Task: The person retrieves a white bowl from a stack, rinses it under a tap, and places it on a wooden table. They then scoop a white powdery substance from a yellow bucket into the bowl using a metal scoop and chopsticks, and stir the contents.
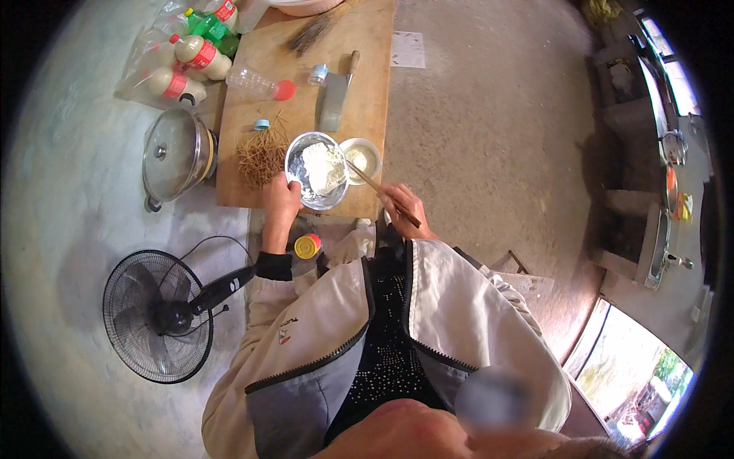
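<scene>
My left hand (283,195) grips the near left rim of a metal bowl (316,201), which looks tilted over the near end of a wooden board. A white floury mass (322,168) lies inside it, with traces smeared on the wall. My right hand (406,209) holds a pair of wooden chopsticks (367,179), their tips at the bowl's right rim. Partly behind the metal bowl, a white bowl (375,150) contains a pale substance I cannot identify. Left of the metal bowl lies a heap of thin brown stalks (261,158), with a blue cap (261,124) near its top.
On the wooden board (361,28) lie a cleaver (334,100), a clear plastic bottle (252,83), a small jar (317,74) and a brush (309,37). Filled bottles (202,56) and a lidded pot (175,152) flank it. A fan (157,315) stands at left; a tin (307,246) sits below.
</scene>
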Tool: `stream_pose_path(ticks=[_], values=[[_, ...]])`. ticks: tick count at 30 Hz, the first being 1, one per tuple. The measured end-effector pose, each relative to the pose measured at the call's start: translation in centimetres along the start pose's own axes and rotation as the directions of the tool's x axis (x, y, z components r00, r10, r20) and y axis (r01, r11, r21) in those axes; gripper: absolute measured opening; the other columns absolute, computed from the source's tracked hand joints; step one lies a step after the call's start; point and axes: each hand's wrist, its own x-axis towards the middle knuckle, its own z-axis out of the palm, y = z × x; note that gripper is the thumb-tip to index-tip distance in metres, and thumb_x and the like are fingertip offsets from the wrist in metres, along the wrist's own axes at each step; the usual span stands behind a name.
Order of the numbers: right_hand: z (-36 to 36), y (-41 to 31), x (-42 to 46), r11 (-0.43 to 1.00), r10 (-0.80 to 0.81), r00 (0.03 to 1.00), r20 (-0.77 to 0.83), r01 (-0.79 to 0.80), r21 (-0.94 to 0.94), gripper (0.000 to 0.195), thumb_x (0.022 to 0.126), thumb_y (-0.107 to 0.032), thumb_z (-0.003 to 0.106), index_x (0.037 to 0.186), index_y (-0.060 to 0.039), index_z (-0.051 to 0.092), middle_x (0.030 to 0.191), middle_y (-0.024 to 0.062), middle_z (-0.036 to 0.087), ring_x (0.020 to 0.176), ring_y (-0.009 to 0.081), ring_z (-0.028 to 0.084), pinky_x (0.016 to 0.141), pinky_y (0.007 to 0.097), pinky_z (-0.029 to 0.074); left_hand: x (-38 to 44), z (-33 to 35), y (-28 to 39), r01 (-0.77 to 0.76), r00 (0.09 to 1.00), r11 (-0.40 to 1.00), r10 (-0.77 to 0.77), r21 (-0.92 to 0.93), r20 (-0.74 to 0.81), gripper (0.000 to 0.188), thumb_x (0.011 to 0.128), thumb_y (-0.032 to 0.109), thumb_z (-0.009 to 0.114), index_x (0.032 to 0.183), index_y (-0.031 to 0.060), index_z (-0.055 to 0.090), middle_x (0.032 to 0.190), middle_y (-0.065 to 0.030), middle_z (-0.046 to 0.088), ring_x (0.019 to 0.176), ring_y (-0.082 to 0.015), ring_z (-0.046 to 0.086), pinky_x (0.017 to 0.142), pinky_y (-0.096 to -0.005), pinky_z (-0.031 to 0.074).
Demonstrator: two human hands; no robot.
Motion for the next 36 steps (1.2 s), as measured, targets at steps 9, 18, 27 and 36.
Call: stream_pose_path(ticks=[9,18,27,36], values=[[2.3,0.0,0.6,0.996,-0.068,0.988,0.137,0.059,0.073,0.022,0.096,-0.008,0.063,0.115,0.0013,0.065,0.109,0.0179,0.066,0.1,0.0311,0.066,0.083,0.0374,0.054,0.0,0.0,0.5,-0.023,1.0,0.999,0.024,0.049,-0.019,0.021,0.089,0.013,0.056,0.079,-0.0059,0.058,0.066,-0.0228,0.065,0.054,-0.0309,0.069,0.054,-0.0415,0.054],[1.9,1.1,0.7,0.996,-0.066,0.995,0.078,0.061,0.066,0.019,0.096,-0.007,0.063,0.113,0.002,0.065,0.107,0.017,0.066,0.097,0.032,0.067,0.081,0.0378,0.055,-0.3,0.0,0.1,-0.009,1.0,1.0,0.009,0.02,-0.017,0.021,0.089,0.013,0.057,0.081,-0.0063,0.059,0.066,-0.022,0.066,0.053,-0.0305,0.069,0.054,-0.041,0.054],[0.2,0.8,-0.7,0.998,-0.042,0.999,0.028,0.041,0.044,0.018,0.096,-0.009,0.063,0.109,0.0036,0.066,0.103,0.0172,0.066,0.092,0.0304,0.068,0.076,0.0378,0.055,-0.1,0.5,-0.1,-0.025,0.998,1.0,0.025,0.002,-0.052,0.021,0.089,0.012,0.056,0.08,-0.0072,0.058,0.067,-0.0224,0.066,0.053,-0.0297,0.069,0.052,-0.0407,0.054],[1.9,1.0,0.2,0.991,-0.125,0.986,0.113,0.118,0.066,0.018,0.096,-0.01,0.063,0.11,0.0018,0.066,0.102,0.0163,0.066,0.092,0.0299,0.067,0.077,0.0363,0.055,-0.2,0.2,0.3,-0.021,0.999,1.0,0.021,0.005,-0.031,0.022,0.09,0.012,0.055,0.079,-0.0073,0.058,0.067,-0.0226,0.065,0.053,-0.0301,0.069,0.052,-0.041,0.053]])
